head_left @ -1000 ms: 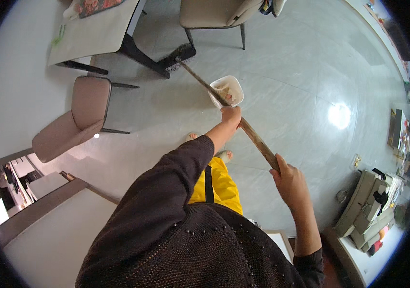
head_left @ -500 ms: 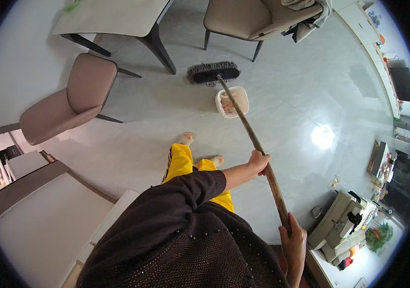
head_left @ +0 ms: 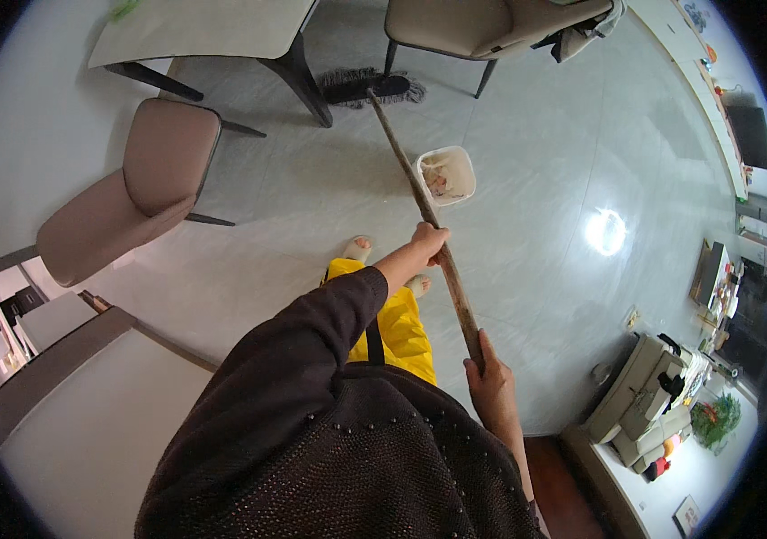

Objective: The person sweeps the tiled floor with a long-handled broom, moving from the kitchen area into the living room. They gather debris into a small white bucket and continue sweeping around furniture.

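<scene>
Since half a second ago, the mop head (head_left: 372,87) has moved farther from the person, past the small white bin (head_left: 446,174), and now lies on the floor (head_left: 545,162) just beside the dark leg of the table (head_left: 307,76) and in front of the beige chair (head_left: 482,22) at the top. The long wooden handle (head_left: 419,202) runs from the mop head down toward the person. The left hand (head_left: 424,244) has a clenched grip around the middle of the handle, with the arm in a dark sleeve stretched out. The right hand (head_left: 491,386) grasps the near end of the handle, the thumb lying along the wood. The bin stands on the floor just right of the handle. Another beige chair (head_left: 132,202) stands at the left.
</scene>
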{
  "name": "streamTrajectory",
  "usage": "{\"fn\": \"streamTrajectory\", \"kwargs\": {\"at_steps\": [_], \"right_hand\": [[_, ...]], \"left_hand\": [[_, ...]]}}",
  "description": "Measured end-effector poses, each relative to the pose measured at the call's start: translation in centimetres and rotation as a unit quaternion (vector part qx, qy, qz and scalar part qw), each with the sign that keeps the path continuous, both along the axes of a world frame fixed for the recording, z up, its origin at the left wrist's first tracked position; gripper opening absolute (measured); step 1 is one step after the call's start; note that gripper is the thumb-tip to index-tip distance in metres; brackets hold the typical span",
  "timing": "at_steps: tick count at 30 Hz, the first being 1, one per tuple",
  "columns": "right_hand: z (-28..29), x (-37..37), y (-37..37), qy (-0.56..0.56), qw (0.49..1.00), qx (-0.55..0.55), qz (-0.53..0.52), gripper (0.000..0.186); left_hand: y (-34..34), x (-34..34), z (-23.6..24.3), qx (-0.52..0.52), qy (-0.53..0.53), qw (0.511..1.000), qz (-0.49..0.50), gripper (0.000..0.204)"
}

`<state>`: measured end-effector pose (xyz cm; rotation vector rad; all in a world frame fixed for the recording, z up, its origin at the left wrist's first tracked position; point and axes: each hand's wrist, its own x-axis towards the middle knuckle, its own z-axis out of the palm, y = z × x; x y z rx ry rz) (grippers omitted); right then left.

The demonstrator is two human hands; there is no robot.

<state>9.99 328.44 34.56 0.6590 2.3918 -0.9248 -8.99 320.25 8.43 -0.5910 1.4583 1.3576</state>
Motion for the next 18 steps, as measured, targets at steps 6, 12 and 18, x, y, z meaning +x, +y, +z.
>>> {"fn": "streamTrajectory", "kwargs": {"at_steps": [6,12,18], "right_hand": [[2.2,5.4,0.0,-0.019,1.000,-0.013,-0.008,0.063],[8.6,9.2,0.7,-0.047,0.999,-0.011,-0.022,0.069],[13.5,12.9,2.0,-0.136,0.988,0.012,-0.077,0.060]], "left_hand": [[-0.6,0.8,-0.3,-0.127,0.038,0.991,-0.004,0.062],[-0.3,8.0,-1.9,-0.019,0.002,0.999,-0.046,0.061],[0.1,14.5,2.0,-0.009,-0.071,0.994,-0.085,0.030]]}}
